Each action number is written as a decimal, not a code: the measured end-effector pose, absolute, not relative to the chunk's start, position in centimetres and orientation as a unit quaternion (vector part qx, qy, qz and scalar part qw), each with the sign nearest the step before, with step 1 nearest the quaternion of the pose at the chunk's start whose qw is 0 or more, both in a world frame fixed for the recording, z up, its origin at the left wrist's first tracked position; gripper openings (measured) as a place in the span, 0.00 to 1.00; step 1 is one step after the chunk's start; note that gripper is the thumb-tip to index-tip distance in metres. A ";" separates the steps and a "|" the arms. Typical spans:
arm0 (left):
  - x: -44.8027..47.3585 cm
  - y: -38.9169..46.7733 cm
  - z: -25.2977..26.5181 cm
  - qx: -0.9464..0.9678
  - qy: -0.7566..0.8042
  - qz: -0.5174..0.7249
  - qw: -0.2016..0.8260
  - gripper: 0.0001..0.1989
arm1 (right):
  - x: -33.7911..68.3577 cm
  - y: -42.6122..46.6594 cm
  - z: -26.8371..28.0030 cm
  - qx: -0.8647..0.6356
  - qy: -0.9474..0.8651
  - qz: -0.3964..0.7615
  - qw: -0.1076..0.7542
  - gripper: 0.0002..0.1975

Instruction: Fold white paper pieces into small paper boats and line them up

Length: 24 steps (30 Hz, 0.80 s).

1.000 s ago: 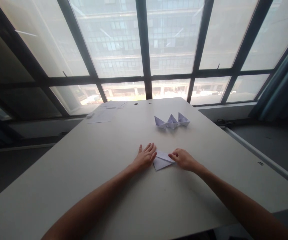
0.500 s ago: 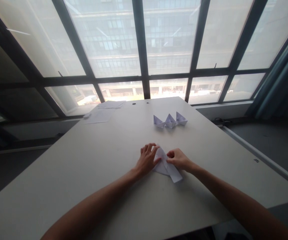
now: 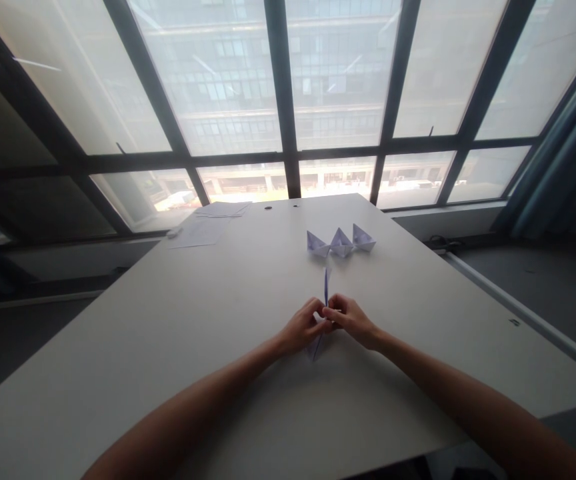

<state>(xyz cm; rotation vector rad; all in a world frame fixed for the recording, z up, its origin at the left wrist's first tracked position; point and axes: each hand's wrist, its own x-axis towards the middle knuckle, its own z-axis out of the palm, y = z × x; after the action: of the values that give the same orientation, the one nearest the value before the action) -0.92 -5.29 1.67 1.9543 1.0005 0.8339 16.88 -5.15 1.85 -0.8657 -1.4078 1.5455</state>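
A folded white sheet of paper [image 3: 314, 348] is pinched between my two hands, just above the table. It is turned nearly edge-on, with a thin upright edge standing out beyond the fingers and a corner pointing back toward me. My left hand [image 3: 304, 325] is closed on its left side, thumb and fingers bent. From the right, my right hand [image 3: 352, 319] grips the same paper, the fingertips of both hands meeting in the middle. The fingers hide most of the folds. Beyond the hands, three folded paper boats [image 3: 341, 243] stand side by side.
Flat paper sheets [image 3: 198, 233] lie at the far left of the white table [image 3: 168, 320]. A small pale object [image 3: 173, 233] rests at the left edge beside them. Large framed windows [image 3: 338, 73] rise behind the table, and a blue curtain [image 3: 558, 140] hangs at the right.
The folded paper lay slanted and flat under my hands; now it is lifted and turned edge-on. My left hand has gone from spread fingers to a closed grip, and both hands have come together.
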 end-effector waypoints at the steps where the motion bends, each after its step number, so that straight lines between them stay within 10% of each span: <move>1: -1.0 -5.2 1.6 0.758 0.381 0.329 0.415 0.15 | 17.0 -5.0 1.8 -0.347 -0.569 0.617 0.419 0.21; 7: -1.3 -4.7 1.9 0.719 0.365 0.332 0.490 0.16 | 17.0 -4.5 1.6 -0.340 -0.593 0.607 0.405 0.15; 24: -1.6 -5.4 3.5 0.775 0.483 0.365 0.180 0.12 | 17.3 -3.6 1.1 -0.502 -0.661 0.304 0.467 0.04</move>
<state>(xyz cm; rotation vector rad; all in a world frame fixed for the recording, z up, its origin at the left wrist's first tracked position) -1.57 -5.38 3.50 2.1899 1.3660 1.0304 17.31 -3.58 1.15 -1.2319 -1.6232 0.7456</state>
